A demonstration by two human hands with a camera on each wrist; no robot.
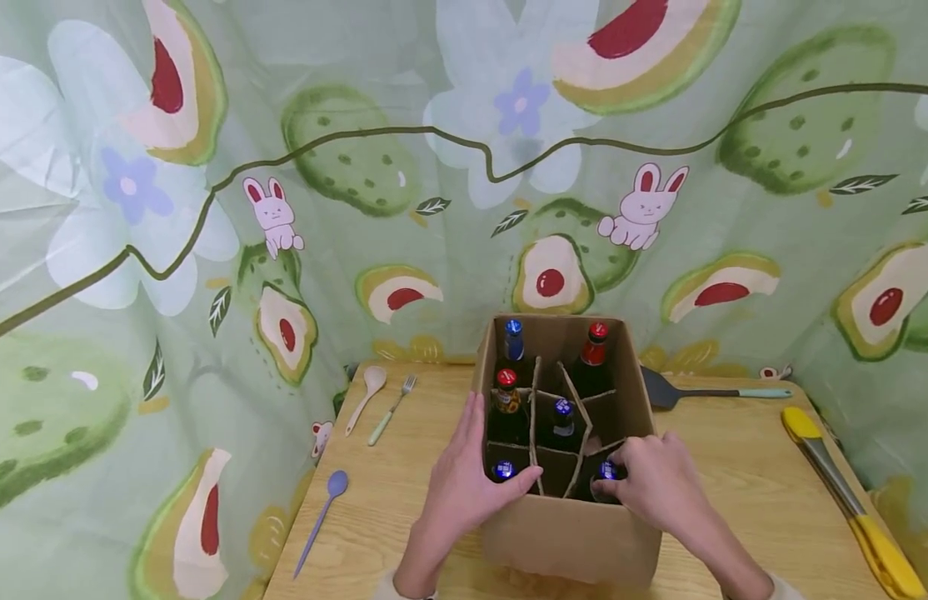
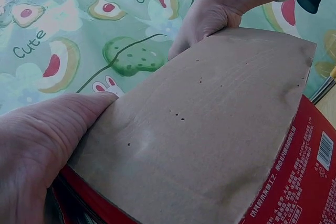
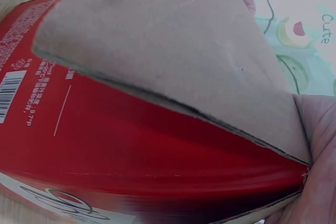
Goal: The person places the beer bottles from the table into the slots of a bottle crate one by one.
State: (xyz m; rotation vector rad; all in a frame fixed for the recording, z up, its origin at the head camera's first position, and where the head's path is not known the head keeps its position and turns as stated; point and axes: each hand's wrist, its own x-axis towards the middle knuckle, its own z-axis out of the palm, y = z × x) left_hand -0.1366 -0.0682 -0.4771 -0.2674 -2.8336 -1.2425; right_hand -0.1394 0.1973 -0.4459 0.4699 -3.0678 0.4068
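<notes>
An open cardboard box [image 1: 569, 533] with a card divider stands on the wooden table [image 1: 389, 517]. Several dark bottles stand in its cells, some blue-capped [image 1: 562, 407], some red-capped [image 1: 598, 332]. My left hand [image 1: 482, 467] grips the box's left wall, fingers outside and thumb over the rim beside a blue cap [image 1: 503, 471]. My right hand [image 1: 621, 475] reaches over the near right corner, and its thumb and fingers curl round a blue-capped bottle [image 1: 605, 471]. The left wrist view shows a brown flap [image 2: 210, 129] over the red printed side [image 2: 294, 182]. The right wrist view shows that flap [image 3: 173, 51] too.
Left of the box lie a beige spoon [image 1: 366, 396], a fork [image 1: 392, 408] and a purple spoon [image 1: 321, 517]. A black spatula [image 1: 704, 392] lies behind the box on the right, and yellow tongs [image 1: 846, 492] near the right edge. Patterned green cloth encloses the table.
</notes>
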